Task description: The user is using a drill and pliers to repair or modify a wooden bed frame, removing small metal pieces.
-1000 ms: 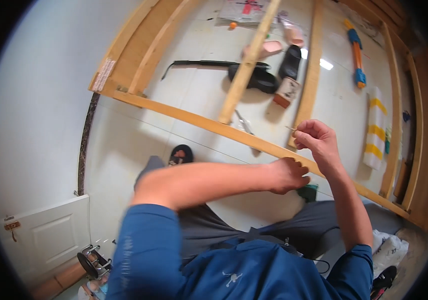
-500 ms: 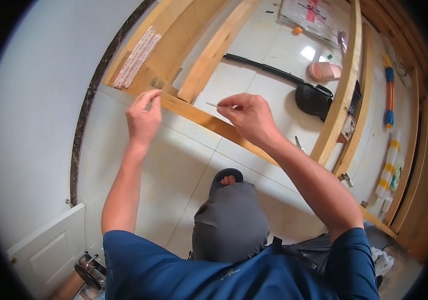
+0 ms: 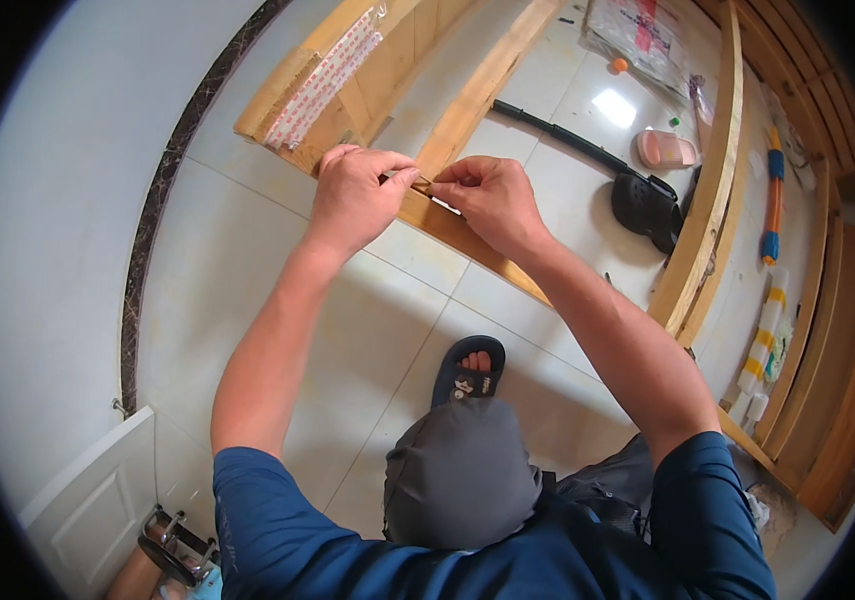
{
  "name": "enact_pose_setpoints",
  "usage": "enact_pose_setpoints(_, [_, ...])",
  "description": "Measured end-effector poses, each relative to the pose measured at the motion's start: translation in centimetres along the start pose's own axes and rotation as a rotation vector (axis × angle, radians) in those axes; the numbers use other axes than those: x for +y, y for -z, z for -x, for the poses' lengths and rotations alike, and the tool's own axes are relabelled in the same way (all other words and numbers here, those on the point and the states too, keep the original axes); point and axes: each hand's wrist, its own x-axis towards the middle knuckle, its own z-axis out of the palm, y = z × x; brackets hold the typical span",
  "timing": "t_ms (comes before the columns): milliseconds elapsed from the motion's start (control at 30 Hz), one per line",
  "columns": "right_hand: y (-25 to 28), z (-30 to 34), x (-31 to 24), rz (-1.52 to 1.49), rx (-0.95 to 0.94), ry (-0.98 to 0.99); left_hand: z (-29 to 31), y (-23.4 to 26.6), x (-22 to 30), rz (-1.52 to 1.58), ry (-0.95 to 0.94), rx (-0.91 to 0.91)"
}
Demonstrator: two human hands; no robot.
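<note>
My left hand (image 3: 358,200) and my right hand (image 3: 493,205) meet above the wooden rail (image 3: 483,250), fingertips nearly touching. My right thumb and fingers pinch a small thin piece (image 3: 427,184), too small to name. My left thumb and index finger are pinched together at its other side; whether they also grip it I cannot make out. Just beyond the fingers, a wooden slat (image 3: 493,85) runs away from the rail. Part of the joint between slat and rail is hidden by my hands.
A wooden side board (image 3: 398,60) with a red-and-white patterned strip (image 3: 328,80) stands at the far left. Within the frame, a black rod (image 3: 568,138), black clog (image 3: 643,207), pink slipper (image 3: 666,150) and orange ball (image 3: 620,65) lie on tiles. A white door (image 3: 88,510) is lower left.
My left hand has moved right and closed in on my right hand, which keeps its pinch. The view has shifted, so the frame sits further right.
</note>
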Motion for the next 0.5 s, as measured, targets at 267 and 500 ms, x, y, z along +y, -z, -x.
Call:
enact_pose_setpoints(267, [0.8,-0.1,0.8,-0.277,-0.116,-0.094,-0.4,-0.1,-0.3,0.033,0.04,-0.005])
enact_pose_setpoints(500, [0.9,-0.2,1.4,-0.458,-0.155,-0.125,-0.6,0.4,-0.3,0.021,0.058,-0.035])
